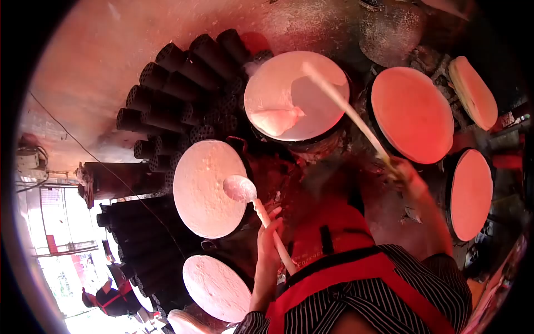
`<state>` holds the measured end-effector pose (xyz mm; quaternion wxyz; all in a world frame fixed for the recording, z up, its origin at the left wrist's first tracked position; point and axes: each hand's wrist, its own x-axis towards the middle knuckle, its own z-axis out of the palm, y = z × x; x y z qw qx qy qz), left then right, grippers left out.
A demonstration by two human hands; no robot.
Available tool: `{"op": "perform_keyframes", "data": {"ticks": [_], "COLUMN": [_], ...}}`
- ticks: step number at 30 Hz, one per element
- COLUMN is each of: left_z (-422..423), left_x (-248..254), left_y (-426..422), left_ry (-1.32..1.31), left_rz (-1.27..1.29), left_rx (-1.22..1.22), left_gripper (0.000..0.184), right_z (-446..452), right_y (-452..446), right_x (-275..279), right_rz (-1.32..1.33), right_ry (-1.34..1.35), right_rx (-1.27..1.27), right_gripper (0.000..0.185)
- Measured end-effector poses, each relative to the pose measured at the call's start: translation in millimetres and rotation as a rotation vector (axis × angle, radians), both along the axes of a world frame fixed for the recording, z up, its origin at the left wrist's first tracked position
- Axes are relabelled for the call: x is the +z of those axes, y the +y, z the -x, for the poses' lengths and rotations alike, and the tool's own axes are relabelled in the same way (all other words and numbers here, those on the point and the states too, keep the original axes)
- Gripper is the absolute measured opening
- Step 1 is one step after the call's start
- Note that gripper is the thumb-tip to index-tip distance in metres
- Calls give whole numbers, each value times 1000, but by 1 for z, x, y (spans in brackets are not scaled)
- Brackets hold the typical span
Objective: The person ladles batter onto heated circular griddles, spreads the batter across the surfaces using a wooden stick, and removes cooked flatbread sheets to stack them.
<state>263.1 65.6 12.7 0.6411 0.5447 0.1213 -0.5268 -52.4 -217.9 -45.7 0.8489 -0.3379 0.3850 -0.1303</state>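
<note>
My left hand [270, 239] is closed round the handle of a ladle [240, 188], whose bowl lies over the pale round surface [203, 167] at the left. At the right, my right hand [405, 177] grips a long wooden stick [356, 118]; motion blurs that hand a little. The stick slants up and left, and its far end is over the large round pan [325, 108] at the top centre. In that pan, a folded white sheet [275, 119] lies at the lower left, and part of the grey surface shows bare.
Round pale discs stand at the right [411, 114], the far right [473, 195] and the lower left [217, 286]. Dark cylinders with holes [206, 67] are stacked at the upper left. A folded flatbread [473, 92] leans at the upper right. Another person [114, 298] is at the lower left.
</note>
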Motion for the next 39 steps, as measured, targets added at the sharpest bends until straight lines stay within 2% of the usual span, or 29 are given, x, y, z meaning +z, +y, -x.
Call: {"op": "perform_keyframes", "data": {"ticks": [1, 2, 3, 4, 5, 7, 9, 10, 12, 14, 16, 17, 19, 21, 22, 23, 25, 26, 29, 31, 33, 37, 39], "left_z": [-2, -2, -2, 0, 3, 4, 10, 12, 12, 9, 3, 6, 10, 15, 17, 17, 18, 19, 25, 29, 36, 43, 53], "left_x": [-3, -5, -1, 6, 13, 19, 23, 26, 21, 7, 0, 13, 48, 46, 46, 44, 30, 29, 19, 20, 32, 18, 23], "left_y": [15, 28, 42, 54, 67, 97, 113, 122, 139, 154, 160, 153, 124, 114, 111, 110, 112, 111, 103, 95, 82, 69, 52], "left_ry": [3, 8, 6, 5, 4, -38, -29, -38, -116, -119, -123, -121, -115, -110, -109, -112, -122, -122, -132, -170, -216, -129, -115], "left_rz": [-12, -23, -30, -37, -46, -61, -34, -38, -1, -15, -58, -59, -55, -42, -41, -38, 18, 22, 26, 17, 61, 72, 63], "left_rx": [-2, 0, 36, 71, 105, 73, 211, 259, 251, 240, 189, 155, 83, 43, 24, 5, -42, -62, -70, -92, -109, -76, -56], "left_gripper": [38, 38, 38, 38, 39, 40, 40, 39, 40, 39, 38, 38, 38, 38, 38, 38, 38, 38, 38, 38, 39, 43, 44], "right_z": [-38, -95, -149, -200, -255, -346, -422, -448, -474, -458, -401, -371, -323, -289, -271, -257, -241, -239, -275, -269, -231, -133, -120], "right_y": [28, 51, 70, 82, 89, 90, 86, 82, 83, 100, 128, 142, 148, 137, 131, 122, 94, 89, 99, 112, 112, 53, 28], "right_x": [-1, 7, 16, -10, -22, -29, -61, -79, -115, -140, -80, -47, -42, -46, -27, -30, -21, -15, -1, 3, -10, -43, -19], "right_rz": [-38, -73, -4, 74, 232, 360, 342, 495, 573, 542, 483, 453, 75, 216, 165, 261, 179, 169, 43, 170, 53, 9, 85], "right_ry": [-159, -116, -95, -145, -149, -211, -133, 82, 252, 208, 312, 361, -12, 145, 158, 189, 259, 112, -25, -5, -74, 168, 187], "right_rx": [-53, -151, -169, -191, -229, -203, -292, -308, -456, -513, -484, -468, -447, -400, -414, -440, -447, -501, -559, -143, -23, -79, -78], "right_gripper": [35, 35, 28, 19, 20, 28, 41, 40, 36, 33, 35, 36, 36, 38, 31, 28, 28, 26, 25, 28, 29, 40, 40]}}
